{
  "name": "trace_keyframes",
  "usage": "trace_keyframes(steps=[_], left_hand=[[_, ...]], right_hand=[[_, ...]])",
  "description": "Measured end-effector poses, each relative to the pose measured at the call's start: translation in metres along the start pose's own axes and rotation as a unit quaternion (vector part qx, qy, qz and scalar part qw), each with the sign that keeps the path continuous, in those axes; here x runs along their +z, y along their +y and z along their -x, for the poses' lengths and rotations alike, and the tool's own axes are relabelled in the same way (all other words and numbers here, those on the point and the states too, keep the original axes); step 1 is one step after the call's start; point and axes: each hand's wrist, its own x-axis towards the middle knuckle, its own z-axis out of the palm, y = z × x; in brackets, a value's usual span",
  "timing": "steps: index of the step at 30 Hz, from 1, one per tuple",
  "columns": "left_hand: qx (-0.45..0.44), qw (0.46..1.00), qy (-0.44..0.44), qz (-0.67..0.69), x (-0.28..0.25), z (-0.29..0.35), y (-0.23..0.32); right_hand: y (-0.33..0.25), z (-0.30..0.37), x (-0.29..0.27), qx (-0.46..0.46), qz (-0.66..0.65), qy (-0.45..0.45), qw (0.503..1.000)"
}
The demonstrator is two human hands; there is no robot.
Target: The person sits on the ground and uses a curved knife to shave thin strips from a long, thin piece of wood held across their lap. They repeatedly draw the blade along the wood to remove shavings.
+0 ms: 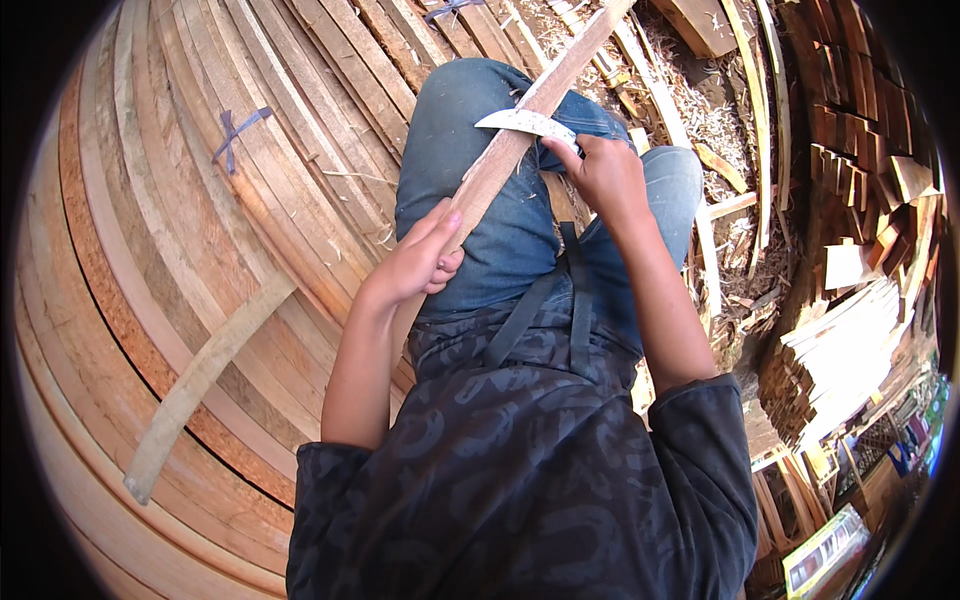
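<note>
A long, narrow wooden strip (490,186) slants across my jeans-covered legs, running from near my waist up past the far right of my knee. My left hand (420,260) is closed round its nearer part, thumb lying along the wood. In my right hand (608,180) is a curved knife (527,122), its handle hidden by the fingers. The bright blade lies across the strip above my thigh, its pointed tip toward the left. Whether the edge bites into the wood cannot be made out.
Long planks (330,170) cover the left side, with a blue tie (235,137) and a loose bent stick (205,380) on them. Wood shavings (690,100) litter the ground ahead to the right. Stacked split wood (840,345) stands on the right.
</note>
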Motion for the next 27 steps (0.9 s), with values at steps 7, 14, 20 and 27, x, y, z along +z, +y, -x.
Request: trace_keyframes(steps=[7, 14, 20, 27], left_hand=[[-0.011, 1.0, 0.019, 0.004, 0.004, 0.006, 0.002], [-0.017, 0.999, -0.015, 0.045, -0.008, -0.001, -0.004], [-0.015, 0.999, -0.003, 0.032, -0.003, 0.001, 0.001], [-0.032, 0.998, 0.025, 0.049, 0.001, 0.002, 0.002]], right_hand=[[0.057, -0.025, 0.0, 0.174, -0.051, 0.037, 0.983], [0.143, 0.008, -0.047, 0.222, -0.085, 0.091, 0.967], [-0.003, 0.026, -0.024, 0.089, -0.1, -0.044, 0.99], [-0.016, 0.011, -0.003, 0.049, -0.076, -0.061, 0.994]])
